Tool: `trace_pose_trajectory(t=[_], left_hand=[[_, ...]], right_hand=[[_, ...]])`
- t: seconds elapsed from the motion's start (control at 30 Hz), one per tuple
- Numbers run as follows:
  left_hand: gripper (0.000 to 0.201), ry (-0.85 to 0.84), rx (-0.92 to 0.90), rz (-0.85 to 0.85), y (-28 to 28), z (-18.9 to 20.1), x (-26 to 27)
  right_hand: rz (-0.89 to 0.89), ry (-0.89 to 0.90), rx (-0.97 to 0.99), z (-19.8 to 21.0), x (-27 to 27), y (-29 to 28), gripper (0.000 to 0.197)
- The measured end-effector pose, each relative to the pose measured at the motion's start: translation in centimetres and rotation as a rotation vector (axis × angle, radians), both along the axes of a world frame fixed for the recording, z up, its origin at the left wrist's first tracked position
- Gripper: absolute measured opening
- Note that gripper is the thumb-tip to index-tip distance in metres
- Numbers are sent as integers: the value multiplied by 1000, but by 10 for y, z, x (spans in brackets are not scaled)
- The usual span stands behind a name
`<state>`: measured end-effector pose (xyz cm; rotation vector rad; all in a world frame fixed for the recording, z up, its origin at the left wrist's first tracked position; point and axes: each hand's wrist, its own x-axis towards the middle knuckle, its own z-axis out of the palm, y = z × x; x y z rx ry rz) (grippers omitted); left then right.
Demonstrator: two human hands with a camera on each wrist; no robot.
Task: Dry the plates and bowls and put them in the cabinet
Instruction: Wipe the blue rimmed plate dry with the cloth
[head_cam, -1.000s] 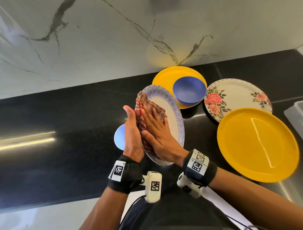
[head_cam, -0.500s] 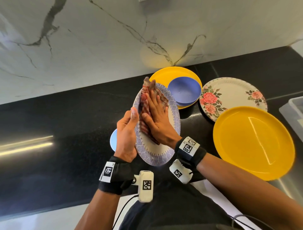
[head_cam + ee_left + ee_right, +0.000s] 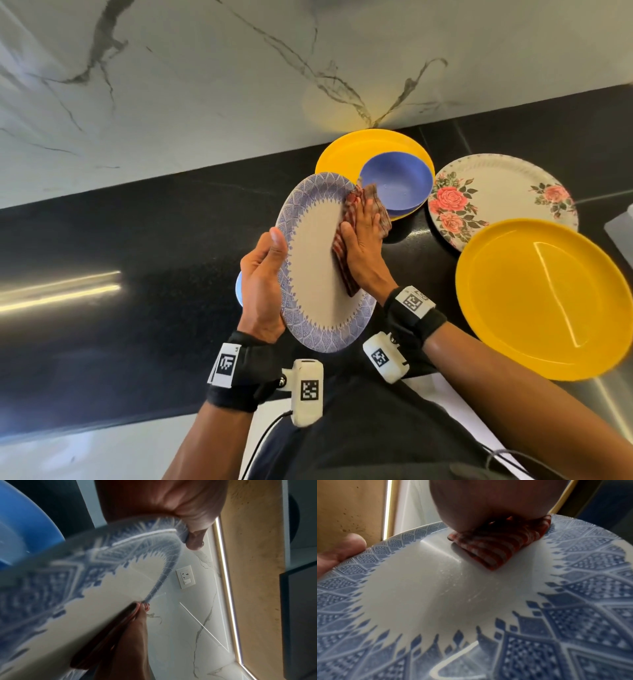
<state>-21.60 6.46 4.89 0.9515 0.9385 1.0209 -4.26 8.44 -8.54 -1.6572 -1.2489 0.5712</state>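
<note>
The black counter carries, at your right, a yellow plate, a rose-patterned plate, and a second yellow plate with a blue bowl resting in it. Above the counter you hold the blue-patterned plate tilted on edge. Your left hand grips its left rim, thumb over the front, fingers curled behind. Your right hand presses the folded red striped cloth flat against the plate's right side, fingers straight.
</note>
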Motion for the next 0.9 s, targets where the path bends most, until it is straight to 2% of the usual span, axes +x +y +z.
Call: trace_pose_trajectory(t=[0.1, 0.17, 0.23, 0.3, 0.37, 0.5, 0.63, 0.77, 0.9], left_hand=[[83, -37, -19, -15, 4, -1, 2], [87, -59, -41, -28, 9, 0, 4], [83, -87, -72, -39, 11, 4, 8], [79, -103, -91, -44, 13, 3, 10], [78, -128, -96, -50, 12, 2, 10], [79, -170, -100, -30, 10, 0, 10], [72, -123, -112, 6, 12, -6, 5], [65, -11, -80, 129, 11, -8, 3], [54, 46, -11, 115, 9, -6, 3]], right_hand=[[110, 19, -14, 16, -16, -1, 62], [234, -42, 27, 31, -34, -7, 64], [341, -144, 99, 41, -54, -16, 66], [385, -140, 73, 45, -67, -24, 66], [391, -113, 42, 44, -70, -29, 67], [431, -168, 44, 43, -63, -32, 65], [424, -171, 26, 28, -45, -28, 63], [296, -39, -160, 5, -18, -25, 60], [258, -95, -376, -21, 15, -38, 65]])
